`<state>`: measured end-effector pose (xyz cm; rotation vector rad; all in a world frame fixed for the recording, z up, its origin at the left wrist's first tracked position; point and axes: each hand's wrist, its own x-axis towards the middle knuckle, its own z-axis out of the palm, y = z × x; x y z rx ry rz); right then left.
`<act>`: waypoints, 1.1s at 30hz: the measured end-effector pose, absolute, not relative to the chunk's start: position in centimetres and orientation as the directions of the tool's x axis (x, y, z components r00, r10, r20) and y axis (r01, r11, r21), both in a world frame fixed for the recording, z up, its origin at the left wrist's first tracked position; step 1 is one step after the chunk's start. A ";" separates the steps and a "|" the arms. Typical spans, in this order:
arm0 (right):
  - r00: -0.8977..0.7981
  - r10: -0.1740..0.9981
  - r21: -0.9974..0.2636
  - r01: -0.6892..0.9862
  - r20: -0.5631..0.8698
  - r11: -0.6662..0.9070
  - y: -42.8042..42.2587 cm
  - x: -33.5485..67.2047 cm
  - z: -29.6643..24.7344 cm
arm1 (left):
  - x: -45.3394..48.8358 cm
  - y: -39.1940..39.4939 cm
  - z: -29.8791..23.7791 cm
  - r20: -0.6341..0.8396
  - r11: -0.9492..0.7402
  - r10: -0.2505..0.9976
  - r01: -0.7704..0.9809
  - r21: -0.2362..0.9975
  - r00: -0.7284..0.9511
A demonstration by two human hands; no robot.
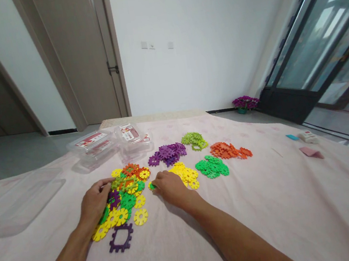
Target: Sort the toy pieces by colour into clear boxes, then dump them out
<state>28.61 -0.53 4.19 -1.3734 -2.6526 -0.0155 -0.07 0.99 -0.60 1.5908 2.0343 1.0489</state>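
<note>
A mixed heap of coloured plastic snowflake pieces (pixel 127 191) lies on the pink cloth (pixel 273 212). My left hand (pixel 95 201) rests on the heap's left side with fingers curled over some pieces. My right hand (pixel 170 187) sits just right of the heap and pinches a small green piece (pixel 152 186) between its fingertips. Sorted piles lie beyond: yellow (pixel 186 173), purple (pixel 167 153), light green (pixel 194 140), dark green (pixel 212 167) and orange (pixel 230 150). A purple square frame piece (pixel 121 238) lies near my left forearm.
Two clear plastic boxes (pixel 111 147) stand behind the heap, and a clear lid (pixel 17 204) lies at the left. Small blue, white and pink items (pixel 307 144) lie at the right. A door, a white wall and glass sliding doors stand behind.
</note>
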 end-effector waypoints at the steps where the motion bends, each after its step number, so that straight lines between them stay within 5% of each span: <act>1: -0.576 0.807 -0.052 0.809 0.129 0.586 -0.6 28.6 4.4 | -0.1 1.0 -0.7 0.162 0.093 0.939 0.675 0.732 -0.304; 6: -0.532 0.838 -0.068 0.838 0.118 0.542 -0.4 29.1 6.0 | -0.3 1.1 -0.8 0.139 0.114 0.940 0.670 0.734 -0.313; 15: -0.051 0.965 -0.315 0.940 0.256 0.133 3.6 37.4 8.1 | 0.0 0.8 -0.3 0.144 0.106 0.939 0.661 0.743 -0.313; 25: 0.277 0.931 -0.241 0.945 0.238 -0.220 4.0 44.6 8.6 | 0.0 0.9 -0.4 0.156 0.098 0.937 0.663 0.742 -0.312; 28: 0.211 0.929 -0.249 0.959 0.306 -0.136 4.0 43.3 8.8 | 0.0 0.9 -0.5 0.158 0.100 0.936 0.668 0.737 -0.315; 33: -0.169 0.937 -0.279 0.925 0.307 0.258 3.2 36.9 8.2 | -0.2 1.1 -0.7 0.156 0.100 0.937 0.669 0.737 -0.312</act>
